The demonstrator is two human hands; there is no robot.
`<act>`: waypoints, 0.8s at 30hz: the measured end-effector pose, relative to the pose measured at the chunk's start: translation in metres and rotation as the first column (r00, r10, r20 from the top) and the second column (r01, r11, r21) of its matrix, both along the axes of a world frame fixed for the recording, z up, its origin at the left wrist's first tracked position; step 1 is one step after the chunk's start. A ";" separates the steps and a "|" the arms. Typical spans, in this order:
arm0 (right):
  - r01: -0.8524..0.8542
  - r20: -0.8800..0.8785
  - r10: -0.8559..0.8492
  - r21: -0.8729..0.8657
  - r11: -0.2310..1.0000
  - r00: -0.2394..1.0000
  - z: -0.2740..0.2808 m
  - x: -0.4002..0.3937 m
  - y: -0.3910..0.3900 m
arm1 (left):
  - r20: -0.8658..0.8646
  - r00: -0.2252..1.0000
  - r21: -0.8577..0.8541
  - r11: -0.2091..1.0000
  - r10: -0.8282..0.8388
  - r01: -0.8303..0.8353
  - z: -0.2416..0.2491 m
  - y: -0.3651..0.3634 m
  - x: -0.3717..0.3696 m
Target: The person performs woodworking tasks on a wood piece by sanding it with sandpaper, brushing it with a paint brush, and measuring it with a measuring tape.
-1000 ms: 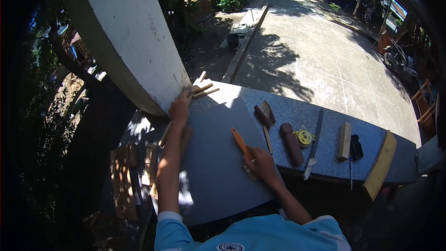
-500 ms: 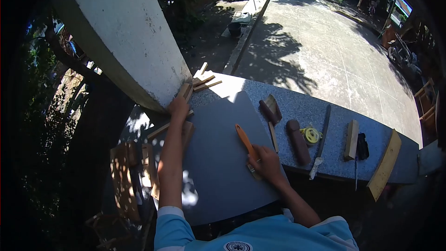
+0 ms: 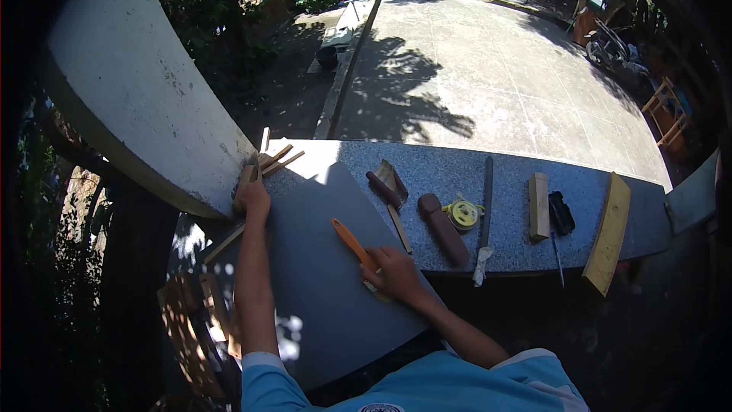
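One gray board [image 3: 313,290], the view now swung rightward.
Right hand [image 3: 396,275] still grips the orange brush [image 3: 350,239] near frame centre, its hold unchanged; left hand [image 3: 253,200] touches a wood piece [image 3: 246,175] left of centre, grip too hidden to tell.

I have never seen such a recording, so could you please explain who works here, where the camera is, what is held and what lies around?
No machine here: a person works bare-handed. The camera sits on the person's head, looking forward and down. The right hand holds a brush over the grey board. The left hand is at a wood piece by the pillar; its grip is partly hidden. On the counter lie, among other things, a tape measure, a blade and a block.
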State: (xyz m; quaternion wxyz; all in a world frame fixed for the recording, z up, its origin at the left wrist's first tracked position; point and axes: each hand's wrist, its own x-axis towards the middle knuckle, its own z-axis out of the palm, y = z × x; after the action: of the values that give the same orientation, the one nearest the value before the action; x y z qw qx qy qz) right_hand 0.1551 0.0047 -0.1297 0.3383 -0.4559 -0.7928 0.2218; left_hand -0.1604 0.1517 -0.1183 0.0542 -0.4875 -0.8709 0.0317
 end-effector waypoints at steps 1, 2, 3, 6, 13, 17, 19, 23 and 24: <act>0.000 -0.010 0.000 0.008 1.000 1.000 0.000 -0.001 0.000 | 0.020 1.000 0.028 1.000 -0.007 0.006 -0.002 0.002 -0.006; 0.000 -0.020 0.000 0.015 1.000 1.000 -0.001 -0.001 0.000 | 0.039 0.999 0.056 0.998 -0.013 0.011 -0.005 0.003 -0.013; 0.003 -0.014 -0.003 0.013 1.000 1.000 0.000 0.001 0.001 | 0.058 0.998 0.079 0.997 -0.017 0.013 -0.007 0.002 -0.016; -0.008 -0.010 0.008 -0.008 1.000 1.000 0.002 0.000 0.000 | 0.070 0.997 0.039 0.999 -0.034 0.031 0.027 -0.016 -0.003; -0.006 0.003 0.006 0.018 1.000 1.000 0.003 0.001 0.001 | 0.103 0.994 0.109 0.994 -0.025 0.013 0.052 -0.051 -0.019; -0.009 0.018 0.009 0.011 1.000 1.000 0.003 -0.001 -0.001 | 0.055 0.995 0.244 0.967 -0.087 0.071 0.062 -0.103 -0.030; -0.010 0.002 0.010 0.032 0.999 1.000 0.001 -0.003 -0.002 | 0.087 0.992 0.310 0.949 -0.087 0.056 0.077 -0.137 -0.025; -0.025 -0.011 0.026 0.087 0.996 1.000 0.000 -0.006 -0.002 | -0.058 0.985 0.455 0.875 -0.160 0.168 0.100 -0.196 -0.025; -0.030 -0.005 0.030 0.086 0.996 1.000 0.001 -0.006 -0.002 | 0.028 0.979 0.520 0.840 -0.200 0.157 0.108 -0.212 -0.026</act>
State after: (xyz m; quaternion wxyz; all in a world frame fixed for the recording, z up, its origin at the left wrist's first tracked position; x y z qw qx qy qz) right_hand 0.1491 0.0026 -0.1290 0.3568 -0.4283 -0.8072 0.1940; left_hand -0.1860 -0.0606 -0.0099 0.1497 -0.5350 -0.7999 -0.2271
